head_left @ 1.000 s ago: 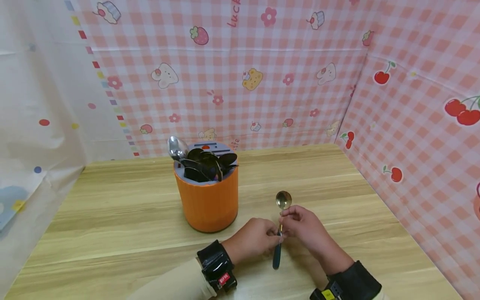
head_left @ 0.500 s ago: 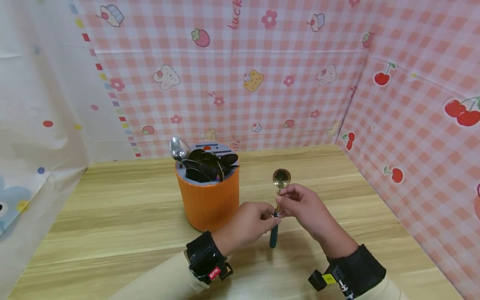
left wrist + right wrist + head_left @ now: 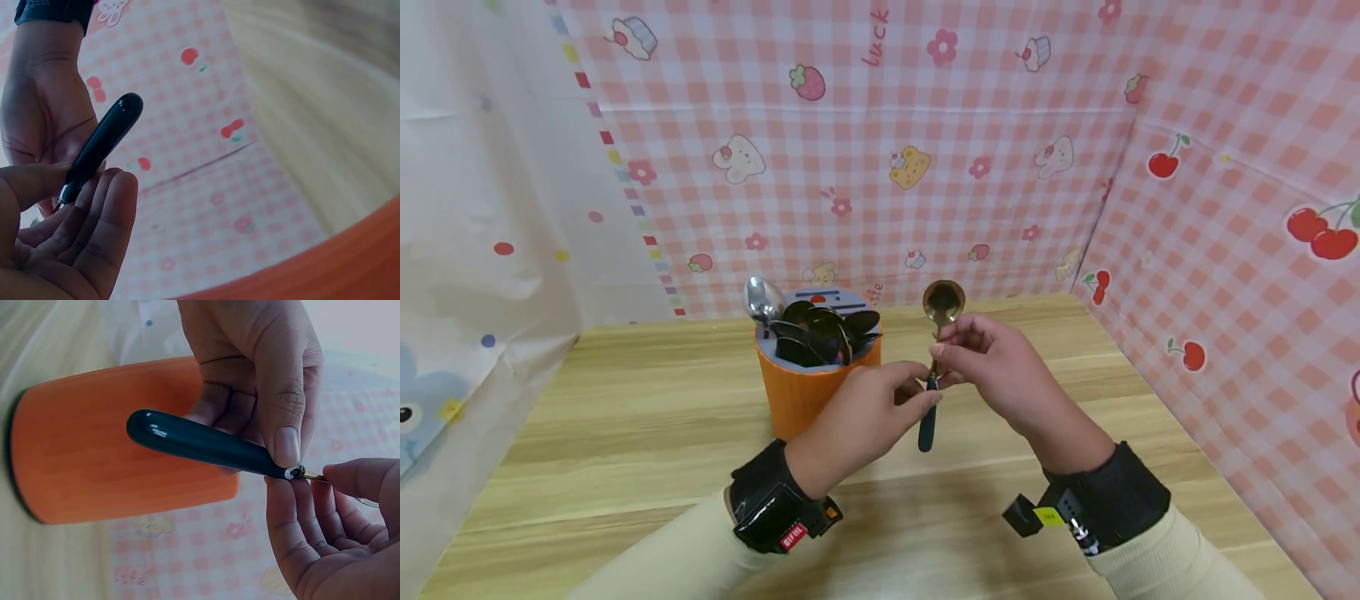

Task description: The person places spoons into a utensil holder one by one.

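A spoon with a gold bowl and a dark green handle stands nearly upright above the table, bowl at the top. My left hand pinches it at the upper end of the handle between thumb and fingers. Just above, my right hand pinches the thin gold neck. In the right wrist view the green handle points away to the left, and both thumbs press on the spoon close together. The left wrist view shows the rounded handle end free of the fingers.
Behind my left hand stands an orange utensil holder with a grey slotted top. Several dark spoons and one silver spoon stick out of it. The wood-grain table meets pink checked cloth at the back and right.
Both hands have lifted the spoon up and slightly left, away from the table's front, keeping their pinch on it. The left forearm now covers part of the orange holder.
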The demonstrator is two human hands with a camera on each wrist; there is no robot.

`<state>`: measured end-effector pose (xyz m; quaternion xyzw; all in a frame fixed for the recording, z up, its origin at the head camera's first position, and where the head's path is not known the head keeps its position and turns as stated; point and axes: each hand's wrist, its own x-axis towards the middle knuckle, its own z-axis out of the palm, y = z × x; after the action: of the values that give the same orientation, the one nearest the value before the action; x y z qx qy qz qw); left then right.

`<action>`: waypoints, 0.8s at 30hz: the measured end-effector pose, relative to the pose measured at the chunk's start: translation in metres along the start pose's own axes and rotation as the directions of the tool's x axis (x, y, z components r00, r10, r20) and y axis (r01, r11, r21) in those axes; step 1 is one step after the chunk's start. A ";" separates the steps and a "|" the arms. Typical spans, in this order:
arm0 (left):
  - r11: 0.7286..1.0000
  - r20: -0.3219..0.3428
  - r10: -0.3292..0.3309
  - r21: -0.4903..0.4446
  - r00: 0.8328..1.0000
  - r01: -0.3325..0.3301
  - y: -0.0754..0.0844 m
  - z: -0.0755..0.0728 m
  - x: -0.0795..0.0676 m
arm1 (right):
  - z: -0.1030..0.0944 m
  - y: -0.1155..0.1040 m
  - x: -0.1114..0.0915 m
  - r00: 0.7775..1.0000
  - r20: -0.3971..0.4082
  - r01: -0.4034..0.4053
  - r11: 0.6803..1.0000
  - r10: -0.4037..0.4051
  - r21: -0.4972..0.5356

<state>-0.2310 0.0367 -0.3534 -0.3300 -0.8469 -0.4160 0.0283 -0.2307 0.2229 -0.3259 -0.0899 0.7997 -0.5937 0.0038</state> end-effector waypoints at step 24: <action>0.983 -0.216 0.160 0.129 0.963 -0.134 0.028 -0.116 -0.002 | 0.037 -0.114 0.038 0.955 0.063 0.291 0.957 -0.290 -0.004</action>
<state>-0.2398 -0.0361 -0.2593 -0.3405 -0.8335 -0.3989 0.1739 -0.2485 0.1508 -0.2246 -0.2246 0.7813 -0.5794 -0.0592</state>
